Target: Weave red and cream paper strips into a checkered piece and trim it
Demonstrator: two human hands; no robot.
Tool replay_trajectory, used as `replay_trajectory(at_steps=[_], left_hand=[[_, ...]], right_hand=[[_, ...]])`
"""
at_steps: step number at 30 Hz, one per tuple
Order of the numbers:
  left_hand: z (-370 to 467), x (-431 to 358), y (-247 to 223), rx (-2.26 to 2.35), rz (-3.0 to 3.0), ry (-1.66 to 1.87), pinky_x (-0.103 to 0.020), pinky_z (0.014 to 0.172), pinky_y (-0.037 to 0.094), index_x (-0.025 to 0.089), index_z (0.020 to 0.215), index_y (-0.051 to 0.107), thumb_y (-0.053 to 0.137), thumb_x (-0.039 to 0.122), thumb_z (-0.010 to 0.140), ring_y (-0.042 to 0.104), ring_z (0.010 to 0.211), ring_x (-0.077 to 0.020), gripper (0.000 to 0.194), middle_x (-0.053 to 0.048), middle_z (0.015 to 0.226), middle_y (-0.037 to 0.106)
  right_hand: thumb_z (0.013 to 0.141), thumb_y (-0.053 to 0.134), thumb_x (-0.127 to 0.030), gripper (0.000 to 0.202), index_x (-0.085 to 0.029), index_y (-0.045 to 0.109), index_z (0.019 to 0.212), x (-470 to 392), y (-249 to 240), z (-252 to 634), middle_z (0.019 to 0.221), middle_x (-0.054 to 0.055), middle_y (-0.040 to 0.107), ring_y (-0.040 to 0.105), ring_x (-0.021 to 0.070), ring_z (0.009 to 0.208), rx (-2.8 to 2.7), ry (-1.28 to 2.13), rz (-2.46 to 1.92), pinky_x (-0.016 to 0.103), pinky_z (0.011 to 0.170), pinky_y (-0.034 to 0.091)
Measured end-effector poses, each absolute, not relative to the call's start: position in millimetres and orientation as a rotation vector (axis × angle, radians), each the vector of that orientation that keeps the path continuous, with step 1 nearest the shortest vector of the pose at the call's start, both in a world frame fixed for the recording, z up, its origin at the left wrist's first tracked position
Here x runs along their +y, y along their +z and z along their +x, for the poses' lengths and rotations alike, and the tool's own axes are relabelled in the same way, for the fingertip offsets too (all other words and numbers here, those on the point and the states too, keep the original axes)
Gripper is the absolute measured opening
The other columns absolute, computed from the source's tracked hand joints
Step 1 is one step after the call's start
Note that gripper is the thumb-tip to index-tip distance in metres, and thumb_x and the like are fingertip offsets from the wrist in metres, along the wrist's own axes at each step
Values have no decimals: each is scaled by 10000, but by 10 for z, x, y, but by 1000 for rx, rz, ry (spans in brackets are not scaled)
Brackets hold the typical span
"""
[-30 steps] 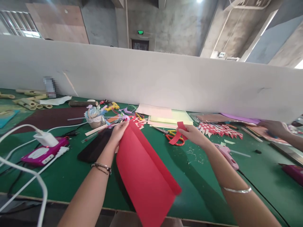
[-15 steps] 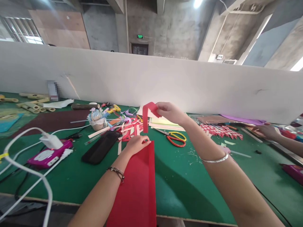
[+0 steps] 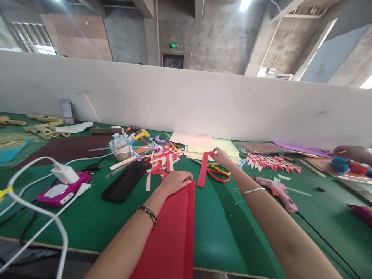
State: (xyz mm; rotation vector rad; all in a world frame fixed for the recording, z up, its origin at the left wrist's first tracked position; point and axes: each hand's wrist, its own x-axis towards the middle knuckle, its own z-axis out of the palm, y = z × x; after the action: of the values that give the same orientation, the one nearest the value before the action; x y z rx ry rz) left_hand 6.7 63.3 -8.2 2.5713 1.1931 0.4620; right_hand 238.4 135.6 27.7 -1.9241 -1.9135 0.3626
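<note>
My right hand (image 3: 221, 157) is closed in a pinch on the bent end of a red paper strip (image 3: 202, 170), which hangs beside the scissors (image 3: 218, 177) with red and yellow handles. At the far end of a large red paper sheet (image 3: 167, 236), my left hand (image 3: 176, 183) is closed, thumb and fingers at its corner. A folded band runs along the sheet's right side, and its near end reaches past the table edge. Beyond my left hand lies a heap of red and pale paper strips (image 3: 165, 159).
Left of the sheet are a black pouch (image 3: 125, 182) and a purple power strip (image 3: 62, 190) with white cables. A pink glue gun (image 3: 277, 192) lies right of my forearm, near a woven red-and-white paper piece (image 3: 270, 162). Another person's hand (image 3: 353, 153) is at far right.
My right hand has moved right and down with the red strip, from above the paper heap to beside the scissors. My left hand stays at the sheet's corner.
</note>
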Motion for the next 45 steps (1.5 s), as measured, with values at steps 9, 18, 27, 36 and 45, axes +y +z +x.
replay_trajectory(at_steps=[9,18,27,36,45], left_hand=[[93,614,-94,1095,2404,613,-241,684,431,232,1099,507,346,236,877,573,821,-166,274,-18,875,610],[322,381,130,945,2423,601,-337,929,340,261,1106,511,364,141,854,544,882,-156,315,10,876,609],[295,-371,615,929,2609,523,-269,818,432,241,1060,536,481,272,859,549,954,-159,211,-23,1085,557],[358,-698,31,995,2958,197,-287,621,420,200,903,565,604,223,785,565,758,-183,127,-13,856,595],[308,-772,-100,956,3199,390,-273,508,328,172,702,484,353,17,816,464,565,-146,232,-7,651,509]], right_hand=[[765,517,-181,528,-292,418,1272,578,321,2181,1318,98,374,347,292,1193,-2398,-283,-1398,533,1009,153],[860,498,-159,150,-255,611,835,-231,54,2213,1032,-6,609,477,146,978,-2495,-767,-523,383,946,274],[859,380,-40,248,-161,566,747,-604,194,2490,718,11,619,486,116,634,-2483,-869,-850,303,688,266],[843,365,-40,265,-169,589,786,-848,-77,2597,896,84,618,536,190,802,-2653,-572,-1166,340,732,367],[911,394,-205,226,-198,619,897,-757,-95,2328,875,39,645,575,144,768,-2537,118,-1012,269,664,437]])
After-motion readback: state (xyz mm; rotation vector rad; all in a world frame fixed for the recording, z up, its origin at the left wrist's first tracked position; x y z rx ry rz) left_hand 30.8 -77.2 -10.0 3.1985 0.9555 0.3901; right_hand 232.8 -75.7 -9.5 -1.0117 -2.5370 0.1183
